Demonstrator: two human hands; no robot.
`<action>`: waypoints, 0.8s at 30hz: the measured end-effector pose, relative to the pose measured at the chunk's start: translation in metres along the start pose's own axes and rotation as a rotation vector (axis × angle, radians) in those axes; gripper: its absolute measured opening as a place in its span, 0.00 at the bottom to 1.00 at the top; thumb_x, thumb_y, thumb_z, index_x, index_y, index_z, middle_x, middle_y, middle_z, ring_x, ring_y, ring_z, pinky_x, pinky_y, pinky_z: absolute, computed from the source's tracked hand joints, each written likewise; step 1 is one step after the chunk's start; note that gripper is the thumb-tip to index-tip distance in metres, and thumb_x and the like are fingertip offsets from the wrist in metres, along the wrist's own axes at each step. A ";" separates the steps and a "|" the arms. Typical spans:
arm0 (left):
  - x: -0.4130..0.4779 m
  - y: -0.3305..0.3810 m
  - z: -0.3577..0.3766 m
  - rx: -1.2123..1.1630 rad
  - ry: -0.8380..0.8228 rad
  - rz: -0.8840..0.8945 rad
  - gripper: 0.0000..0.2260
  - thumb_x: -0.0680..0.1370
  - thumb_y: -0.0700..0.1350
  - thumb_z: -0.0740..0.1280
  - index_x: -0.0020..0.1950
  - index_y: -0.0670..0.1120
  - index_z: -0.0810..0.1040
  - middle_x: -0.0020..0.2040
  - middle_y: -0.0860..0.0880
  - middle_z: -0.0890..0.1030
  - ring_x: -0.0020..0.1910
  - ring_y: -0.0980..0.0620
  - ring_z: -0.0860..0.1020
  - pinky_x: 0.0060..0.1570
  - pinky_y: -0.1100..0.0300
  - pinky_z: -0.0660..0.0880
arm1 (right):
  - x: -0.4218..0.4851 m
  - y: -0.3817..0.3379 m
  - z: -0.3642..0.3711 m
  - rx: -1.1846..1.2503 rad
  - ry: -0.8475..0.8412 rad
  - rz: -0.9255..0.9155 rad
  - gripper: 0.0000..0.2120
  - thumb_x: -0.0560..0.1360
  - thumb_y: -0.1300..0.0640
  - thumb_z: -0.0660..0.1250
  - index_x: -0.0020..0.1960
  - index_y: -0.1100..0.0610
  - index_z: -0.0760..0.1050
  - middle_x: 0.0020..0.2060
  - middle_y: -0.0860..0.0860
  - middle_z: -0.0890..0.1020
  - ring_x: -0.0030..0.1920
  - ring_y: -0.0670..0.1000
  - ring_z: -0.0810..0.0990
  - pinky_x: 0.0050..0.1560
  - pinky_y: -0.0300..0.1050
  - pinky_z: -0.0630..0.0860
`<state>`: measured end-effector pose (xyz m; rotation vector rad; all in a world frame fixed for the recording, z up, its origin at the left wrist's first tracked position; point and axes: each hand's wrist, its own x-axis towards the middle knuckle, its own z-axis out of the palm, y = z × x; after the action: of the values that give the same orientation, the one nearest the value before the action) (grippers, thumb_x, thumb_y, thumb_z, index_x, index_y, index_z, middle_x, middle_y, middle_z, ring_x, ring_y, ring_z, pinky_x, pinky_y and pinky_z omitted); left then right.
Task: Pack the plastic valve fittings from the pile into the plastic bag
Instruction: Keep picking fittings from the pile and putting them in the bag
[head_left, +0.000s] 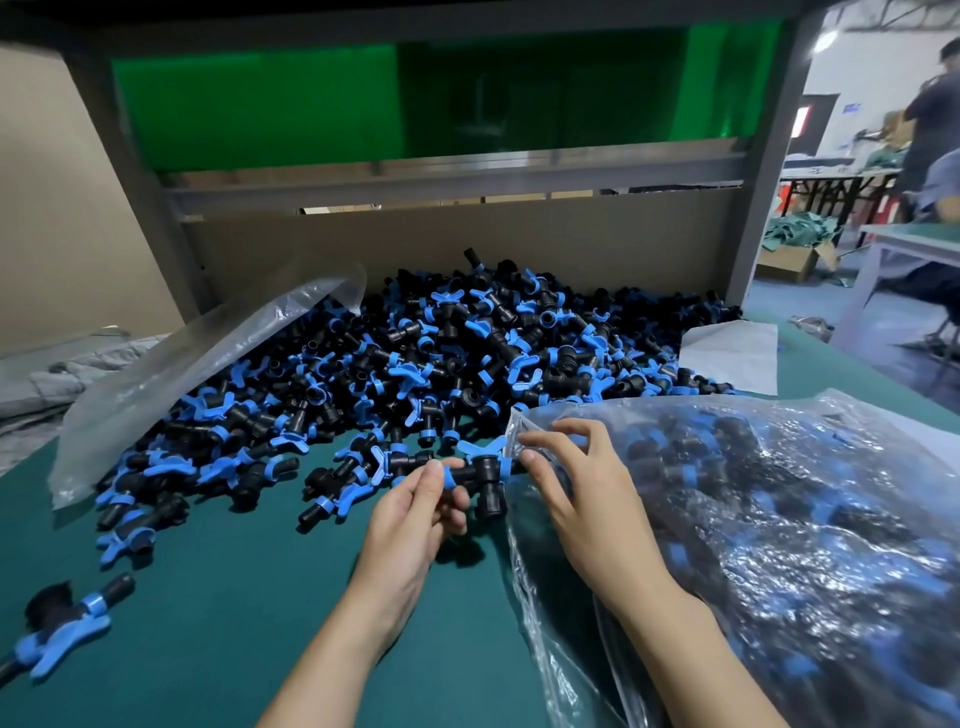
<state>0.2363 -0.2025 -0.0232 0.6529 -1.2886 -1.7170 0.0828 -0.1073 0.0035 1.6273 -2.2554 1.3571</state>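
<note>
Pinching a likely light, stiff black-and-blue plastic valve fitting (482, 475) by its stem, the left hand (415, 512) faces the right hand (584, 491) gripping the limp clear plastic bag (789, 499).

The tabletop (208, 597) is dark teal green. The pile of valve fittings (441, 364) is black with bright blue rings and blue wing handles. One valve fitting (483, 483) at the front is black with a blue handle too. The plastic bag (779, 545) is clear and shiny with white glints. Black and blue show through it. A second clear bag (171, 384) looks pale grey. The back panel (260, 104) is bright green. The cardboard wall (519, 239) is light brown. A sheet (732, 358) is white.
</note>
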 end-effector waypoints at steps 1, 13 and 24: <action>0.000 0.001 -0.001 -0.035 -0.006 -0.005 0.17 0.78 0.52 0.64 0.57 0.42 0.81 0.39 0.46 0.79 0.36 0.54 0.76 0.39 0.64 0.77 | 0.000 0.000 0.000 0.003 -0.007 0.001 0.13 0.80 0.42 0.58 0.60 0.42 0.77 0.60 0.43 0.68 0.57 0.50 0.75 0.58 0.54 0.74; -0.001 0.003 0.002 0.120 0.006 0.054 0.13 0.78 0.56 0.65 0.43 0.47 0.72 0.28 0.49 0.71 0.28 0.55 0.69 0.29 0.67 0.69 | 0.000 0.003 0.001 -0.092 -0.050 0.022 0.22 0.82 0.40 0.48 0.53 0.50 0.78 0.57 0.44 0.68 0.54 0.53 0.74 0.56 0.53 0.72; -0.002 0.004 0.002 0.088 0.009 0.057 0.14 0.76 0.56 0.66 0.44 0.44 0.73 0.29 0.47 0.74 0.29 0.55 0.72 0.29 0.68 0.71 | 0.000 0.001 -0.001 -0.102 -0.070 0.034 0.26 0.80 0.37 0.45 0.49 0.49 0.77 0.54 0.43 0.66 0.52 0.52 0.73 0.56 0.53 0.72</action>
<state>0.2368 -0.1999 -0.0191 0.6671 -1.3695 -1.6168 0.0814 -0.1060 0.0034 1.6365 -2.3588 1.1884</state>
